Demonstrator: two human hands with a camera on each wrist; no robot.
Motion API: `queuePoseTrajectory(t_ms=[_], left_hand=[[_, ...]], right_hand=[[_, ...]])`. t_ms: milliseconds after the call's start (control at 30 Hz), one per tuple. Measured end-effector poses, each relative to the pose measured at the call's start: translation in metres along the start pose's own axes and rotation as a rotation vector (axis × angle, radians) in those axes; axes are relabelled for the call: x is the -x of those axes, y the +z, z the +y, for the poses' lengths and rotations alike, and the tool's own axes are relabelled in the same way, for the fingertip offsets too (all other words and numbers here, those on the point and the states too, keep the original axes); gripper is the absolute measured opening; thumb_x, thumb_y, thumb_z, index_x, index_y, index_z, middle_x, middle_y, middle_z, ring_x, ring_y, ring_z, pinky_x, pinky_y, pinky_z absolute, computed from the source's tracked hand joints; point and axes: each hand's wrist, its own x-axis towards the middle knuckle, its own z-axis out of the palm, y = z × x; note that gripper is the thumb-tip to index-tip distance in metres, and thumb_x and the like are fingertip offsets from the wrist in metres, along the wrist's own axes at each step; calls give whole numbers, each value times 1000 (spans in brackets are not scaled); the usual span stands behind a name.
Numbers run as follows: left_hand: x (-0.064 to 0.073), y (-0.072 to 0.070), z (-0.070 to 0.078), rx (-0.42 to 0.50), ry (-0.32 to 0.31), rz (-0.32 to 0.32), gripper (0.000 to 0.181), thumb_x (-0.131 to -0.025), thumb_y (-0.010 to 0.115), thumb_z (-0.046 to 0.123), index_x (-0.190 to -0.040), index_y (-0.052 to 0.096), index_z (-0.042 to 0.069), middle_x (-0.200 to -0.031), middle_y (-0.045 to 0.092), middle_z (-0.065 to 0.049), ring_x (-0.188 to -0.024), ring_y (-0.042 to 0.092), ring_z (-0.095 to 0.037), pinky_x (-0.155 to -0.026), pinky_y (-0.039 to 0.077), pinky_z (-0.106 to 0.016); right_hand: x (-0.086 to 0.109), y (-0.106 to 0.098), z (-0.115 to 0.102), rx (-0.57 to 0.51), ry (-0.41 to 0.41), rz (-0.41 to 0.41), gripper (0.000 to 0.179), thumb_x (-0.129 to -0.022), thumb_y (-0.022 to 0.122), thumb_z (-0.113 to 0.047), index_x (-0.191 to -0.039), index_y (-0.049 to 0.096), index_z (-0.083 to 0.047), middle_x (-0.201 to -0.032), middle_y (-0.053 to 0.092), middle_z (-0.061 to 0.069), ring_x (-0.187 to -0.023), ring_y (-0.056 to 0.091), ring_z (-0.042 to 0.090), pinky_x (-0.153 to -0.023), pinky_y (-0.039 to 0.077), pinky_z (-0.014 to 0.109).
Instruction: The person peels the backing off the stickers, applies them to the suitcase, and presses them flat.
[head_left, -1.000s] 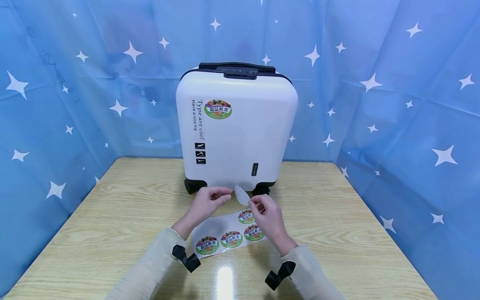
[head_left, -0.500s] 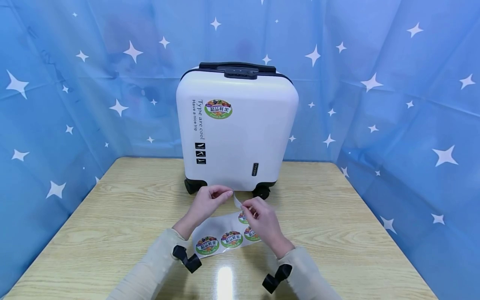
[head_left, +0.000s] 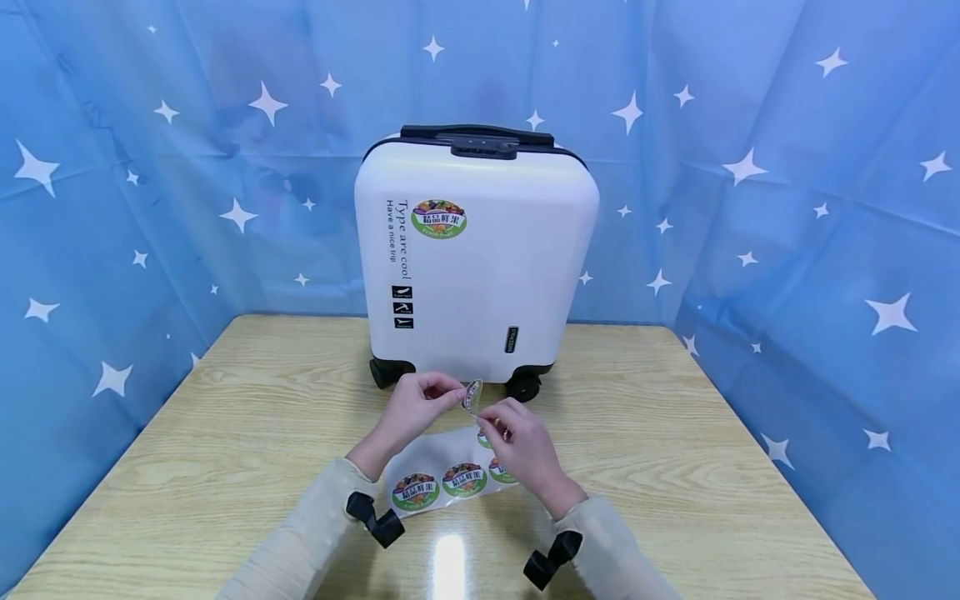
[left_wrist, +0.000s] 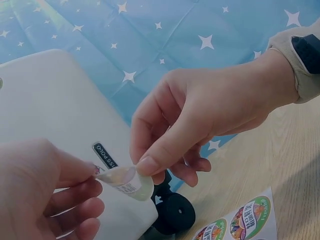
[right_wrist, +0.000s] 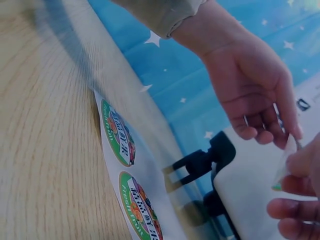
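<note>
Between both hands, low in front of the suitcase, is an oval fruit sticker (head_left: 472, 397), seen edge-on and bent. My left hand (head_left: 414, 414) pinches one end between thumb and forefinger, and my right hand (head_left: 527, 450) pinches the other end. The left wrist view shows the same sticker (left_wrist: 126, 183) curving between the fingertips. Below the hands lies a white sheet (head_left: 422, 454) bearing several more such stickers, some partly hidden by my right hand. A white suitcase (head_left: 480, 267) stands upright behind, with one fruit sticker (head_left: 438, 219) on its upper left front.
The suitcase stands on black wheels (head_left: 523, 386) on the wooden table (head_left: 660, 450). A blue curtain (head_left: 225, 150) with white stars hangs behind and along both sides. Black wrist cameras (head_left: 375, 521) sit on both sleeves.
The right hand has moved slightly left, bringing the sticker to the left hand, which now pinches its other end. The sticker has turned from its pale back to its printed face.
</note>
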Motion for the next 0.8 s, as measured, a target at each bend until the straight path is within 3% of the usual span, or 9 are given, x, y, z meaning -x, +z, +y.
queuePoseTrajectory(t_ms=[467, 800], left_hand=[[2, -3, -1, -23, -22, 42, 9, -87, 66, 16, -86, 72, 10, -77, 65, -1, -68, 55, -17, -57, 44, -26], [2, -5, -1, -65, -8, 30, 9, -88, 65, 15, -88, 71, 9, -80, 66, -1, -70, 57, -20, -58, 46, -26]], right_hand=[[0, -1, -1, -20, 68, -30, 11, -81, 71, -4, -88, 65, -10, -82, 55, -6, -62, 47, 1, -52, 43, 15], [-4, -4, 0, -94, 180, 4, 8, -83, 69, -6, -90, 66, -8, -81, 55, -7, -62, 48, 4, -52, 44, 19]])
